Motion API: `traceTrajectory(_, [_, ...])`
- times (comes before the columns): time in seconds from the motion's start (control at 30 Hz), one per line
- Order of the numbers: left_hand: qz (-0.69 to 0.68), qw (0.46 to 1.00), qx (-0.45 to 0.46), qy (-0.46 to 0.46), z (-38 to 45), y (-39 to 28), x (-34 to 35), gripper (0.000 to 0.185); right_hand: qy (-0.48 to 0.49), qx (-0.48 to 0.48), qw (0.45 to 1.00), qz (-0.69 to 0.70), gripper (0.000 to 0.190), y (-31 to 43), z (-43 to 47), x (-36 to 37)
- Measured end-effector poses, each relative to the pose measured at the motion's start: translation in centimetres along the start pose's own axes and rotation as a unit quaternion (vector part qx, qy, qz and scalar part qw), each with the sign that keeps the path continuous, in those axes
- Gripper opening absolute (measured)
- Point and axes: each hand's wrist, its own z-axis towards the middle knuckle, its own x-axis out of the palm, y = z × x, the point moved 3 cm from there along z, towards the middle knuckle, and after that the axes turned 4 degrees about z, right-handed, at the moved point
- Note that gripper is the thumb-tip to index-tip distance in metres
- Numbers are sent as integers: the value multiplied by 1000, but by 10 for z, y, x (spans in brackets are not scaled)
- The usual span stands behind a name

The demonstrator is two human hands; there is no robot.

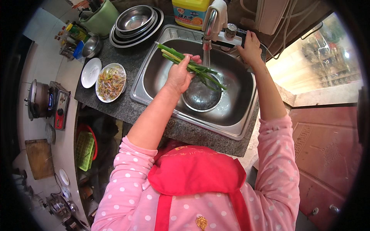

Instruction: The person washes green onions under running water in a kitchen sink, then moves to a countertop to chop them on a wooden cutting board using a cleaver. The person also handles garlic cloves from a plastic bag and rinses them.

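Note:
My left hand [179, 75] is closed around a bunch of green onions [173, 55], over the left part of the stainless steel sink [162, 83]. The leafy ends hang above a metal bowl [202, 98] standing in the basin. Water [206, 56] runs from the faucet [207, 36], which has a light cloth [220, 14] draped over it. At the sink's back right corner, my right hand [250, 47] rests with thumb and fingers around the end of a black and white object [238, 39]; whether it grips it firmly is unclear.
Left of the sink are a plate of shredded food [111, 83], an empty white plate [91, 72], stacked metal basins [136, 18] and a small metal bowl [92, 46]. A yellow detergent jug [190, 14] stands behind. Farther left, a pot [40, 99] sits on a lit gas stove [60, 105].

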Motion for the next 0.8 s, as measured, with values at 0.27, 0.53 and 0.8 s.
traceTrajectory(0.27, [137,988,69,10,-35,-39,-18,28,150,73,986,11,42,49,3,-14])
traceTrajectory(0.53, [97,990,103,-3,-45,-49,-8,28,186,44,980,-54,46,20,18,-13])
traceTrajectory(0.8, [84,981,166,-49,-43,-65,-9,29,72,-14,959,273,70,4,-41,17])
